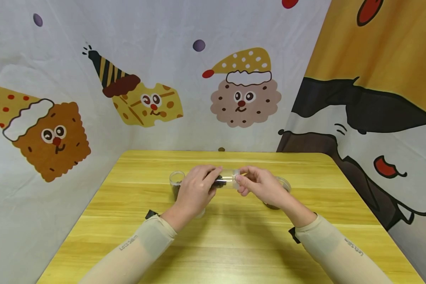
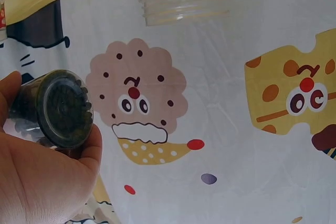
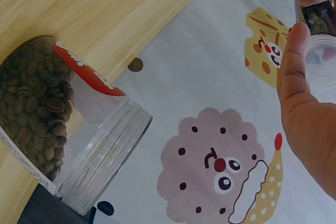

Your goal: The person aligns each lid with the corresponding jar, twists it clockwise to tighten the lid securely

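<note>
My left hand (image 1: 197,187) grips a small clear jar (image 1: 228,177) by its base end and holds it sideways over the table. Dark pieces lie in the half nearer the left palm; the left wrist view shows the jar's round bottom (image 2: 65,109) between thumb and fingers. At the other end, the thumb and fingers of my right hand (image 1: 264,185) pinch the clear screw cap (image 3: 321,59). A larger clear jar (image 3: 37,108) of coffee beans stands beside my right wrist, partly hidden by the forearm in the head view.
Left of the left hand stands an open-topped clear jar (image 1: 176,178) with dark contents. A small pale object (image 1: 200,213) shows under the left wrist. The wood-grain table (image 1: 234,252) ends at a printed cloth backdrop (image 1: 198,130) behind and at the sides.
</note>
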Demonstrator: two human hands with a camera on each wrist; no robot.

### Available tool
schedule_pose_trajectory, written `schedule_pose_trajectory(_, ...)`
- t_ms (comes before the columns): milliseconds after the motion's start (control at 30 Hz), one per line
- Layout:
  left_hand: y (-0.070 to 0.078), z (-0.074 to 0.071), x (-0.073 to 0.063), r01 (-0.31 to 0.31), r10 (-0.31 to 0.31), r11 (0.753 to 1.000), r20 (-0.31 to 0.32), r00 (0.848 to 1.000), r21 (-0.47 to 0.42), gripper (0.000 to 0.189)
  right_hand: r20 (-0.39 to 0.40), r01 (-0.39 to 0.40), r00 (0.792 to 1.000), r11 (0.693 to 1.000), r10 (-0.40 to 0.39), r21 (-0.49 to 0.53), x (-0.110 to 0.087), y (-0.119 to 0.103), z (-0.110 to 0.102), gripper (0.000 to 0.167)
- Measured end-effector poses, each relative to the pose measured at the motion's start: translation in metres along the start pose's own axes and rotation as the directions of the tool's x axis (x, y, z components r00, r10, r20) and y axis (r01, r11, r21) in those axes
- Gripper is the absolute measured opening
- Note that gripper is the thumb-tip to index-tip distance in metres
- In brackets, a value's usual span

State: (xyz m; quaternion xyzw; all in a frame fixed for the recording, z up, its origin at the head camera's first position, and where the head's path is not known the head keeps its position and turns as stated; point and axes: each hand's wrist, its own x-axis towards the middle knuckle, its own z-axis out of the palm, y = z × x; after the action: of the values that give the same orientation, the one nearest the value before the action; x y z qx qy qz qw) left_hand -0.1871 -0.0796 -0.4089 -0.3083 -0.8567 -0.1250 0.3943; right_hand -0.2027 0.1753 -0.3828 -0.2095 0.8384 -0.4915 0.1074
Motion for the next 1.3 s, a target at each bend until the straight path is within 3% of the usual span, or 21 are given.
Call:
schedule_pose_trajectory(133, -0.0005, 0.0001, -0.0015, 0.024, -0.023, 1.0, 0.022, 0.999, -0.021, 0.062, -0.009, 0.003, 1.0, 1.0, -0.003, -0.014, 0.0, -0.0015, 0.0009, 0.048)
schedule_pose_trajectory(333, -0.0023, -0.0001, -0.0053, 0.119, -0.114, 0.991, 0.091, 0.989, -0.057, 0.064, -0.023, 0.007, 1.0, 0.997, -0.009, -0.082, 0.0015, -0.0011, 0.0013, 0.061)
schedule_pose_trajectory(467, -0.0024, -0.0021, -0.0053, 0.169, -0.158, 0.983, 0.132, 0.978, -0.071, 0.065, -0.06, 0.113, 0.99, 0.975, -0.126, -0.189, -0.0012, 0.0008, -0.0002, 0.075)
schedule_pose_trajectory(533, -0.0029, -0.0031, -0.0051, 0.184, -0.173, 0.98, 0.145, 0.974, -0.073, 0.067, -0.079, 0.21, 0.969, 0.947, -0.235, -0.241, -0.0016, 0.0018, -0.0003, 0.081)
schedule_pose_trajectory(667, -0.0046, -0.0038, -0.0055, 0.164, -0.154, 0.984, 0.134, 0.979, -0.074, 0.069, -0.089, 0.385, 0.894, 0.856, -0.438, -0.344, -0.0001, 0.0036, 0.0012, 0.08)
schedule_pose_trajectory(733, -0.005, -0.004, -0.0056, 0.135, -0.125, 0.988, 0.122, 0.985, -0.076, 0.069, -0.082, 0.429, 0.867, 0.821, -0.491, -0.377, 0.0004, 0.0043, 0.0021, 0.075)
schedule_pose_trajectory(800, -0.0054, -0.0038, -0.0057, 0.107, -0.098, 0.991, 0.111, 0.989, -0.082, 0.069, -0.079, 0.446, 0.854, 0.803, -0.514, -0.396, 0.0005, 0.0046, 0.0031, 0.07)
schedule_pose_trajectory(1300, -0.0073, -0.0052, -0.0045, 0.05, -0.037, 0.992, 0.113, 0.993, -0.115, 0.069, -0.051, 0.424, 0.879, 0.825, -0.474, -0.374, -0.0011, 0.004, 0.0016, 0.064)
